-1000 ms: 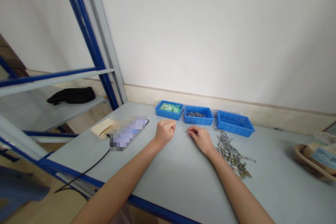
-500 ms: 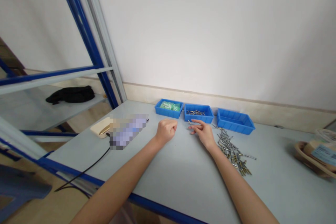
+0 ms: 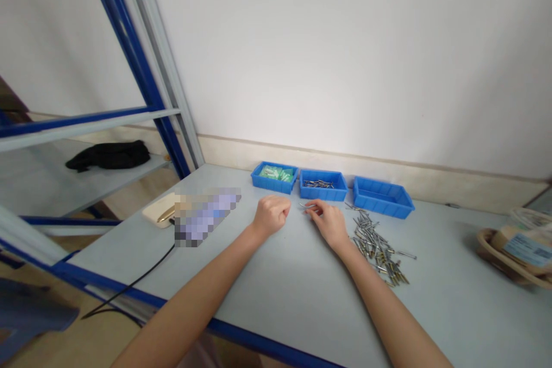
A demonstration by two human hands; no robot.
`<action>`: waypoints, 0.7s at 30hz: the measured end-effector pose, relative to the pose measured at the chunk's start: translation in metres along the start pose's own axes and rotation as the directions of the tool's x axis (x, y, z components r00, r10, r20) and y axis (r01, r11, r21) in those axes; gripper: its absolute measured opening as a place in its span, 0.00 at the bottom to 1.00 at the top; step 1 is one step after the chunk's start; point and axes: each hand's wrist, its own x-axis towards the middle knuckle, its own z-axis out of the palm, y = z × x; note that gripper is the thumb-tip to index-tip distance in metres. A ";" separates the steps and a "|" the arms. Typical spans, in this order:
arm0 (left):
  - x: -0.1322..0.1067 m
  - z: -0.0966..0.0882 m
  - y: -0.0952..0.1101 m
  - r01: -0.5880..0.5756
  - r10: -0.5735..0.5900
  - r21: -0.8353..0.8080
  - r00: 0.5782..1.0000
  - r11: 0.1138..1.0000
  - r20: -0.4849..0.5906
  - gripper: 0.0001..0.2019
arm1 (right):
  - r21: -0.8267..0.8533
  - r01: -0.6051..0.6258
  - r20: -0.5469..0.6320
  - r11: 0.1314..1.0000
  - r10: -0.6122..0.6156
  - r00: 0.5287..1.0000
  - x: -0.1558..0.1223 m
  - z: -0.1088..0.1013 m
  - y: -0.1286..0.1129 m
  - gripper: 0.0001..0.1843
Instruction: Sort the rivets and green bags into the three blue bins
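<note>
Noted first: left hand (image 3: 271, 215) clenched into a fist, fingers (image 3: 280, 207) curled tightly inward, low over the light grey counter (image 3: 302, 305); contact with the surface not clearly readable, inside of the fist hidden. Just to its right, right hand (image 3: 328, 223) with thumb and forefinger pinched on a thin metal pin (image 3: 303, 205), the remaining fingers loosely curled. Pin held roughly level above the counter, free end pointing left toward the fist, near it but not touching.

Along the far edge of the counter, three blue plastic bins side by side: left bin (image 3: 274, 187) holding green packets (image 3: 271, 172), middle bin (image 3: 323, 195) holding metal pins (image 3: 318, 184), right bin (image 3: 383, 210) with ribbed inner walls. Below the right bin and just beyond the right hand, a loose pile of metal pins (image 3: 377, 244), some with brass-coloured ends, spread flat on the counter.

Further left, a pixelated patch (image 3: 204, 217) obscuring an object, unidentifiable, beside a cream pad (image 3: 155, 211). Black cable (image 3: 129, 282) running down past the near edge. At far right, a tan basket (image 3: 491, 253) with labelled packages (image 3: 528, 248). Beyond the left end, a blue steel shelf frame (image 3: 129, 63) with black cloth (image 3: 107, 155) on a shelf (image 3: 52, 184)
</note>
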 end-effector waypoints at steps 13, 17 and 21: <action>0.001 0.013 0.001 0.241 -0.307 0.197 0.828 0.950 0.469 0.12 | 0.631 -0.129 0.136 0.765 0.055 0.989 0.007 0.014 0.006 0.08; 0.004 0.014 0.005 0.321 -0.435 0.302 0.759 0.898 0.485 0.12 | 0.636 -0.170 0.207 0.753 0.046 0.977 0.005 0.016 0.004 0.06; 0.006 0.013 0.011 0.278 -0.430 0.338 0.706 0.899 0.562 0.12 | 0.531 -0.127 0.204 0.838 0.019 0.979 0.002 0.017 -0.005 0.07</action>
